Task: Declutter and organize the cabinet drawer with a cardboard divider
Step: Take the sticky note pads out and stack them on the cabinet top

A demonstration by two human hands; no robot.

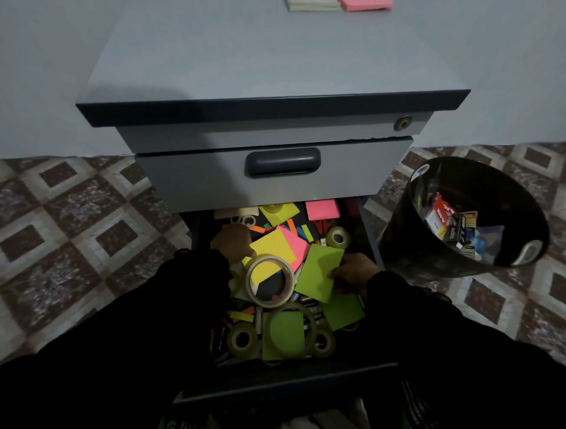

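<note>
The lower cabinet drawer (369,232) is pulled open and crammed with sticky-note pads, tape rolls and pens. My left hand (234,242) grips a yellow sticky-note pad (272,249) by its left edge, with a pink pad (298,246) just under it. My right hand (353,274) holds a green sticky-note pad (318,274) by its right edge. A big masking-tape roll (270,281) lies between my hands. More green pads (343,310) and clear tape rolls (243,340) lie nearer the drawer front. No cardboard divider is in view.
A black waste bin (459,263) with discarded packaging stands on the tiled floor to the right. The upper drawer with its dark handle (282,161) is closed. Pink (366,4) and pale (312,5) note pads lie on the cabinet top at the back.
</note>
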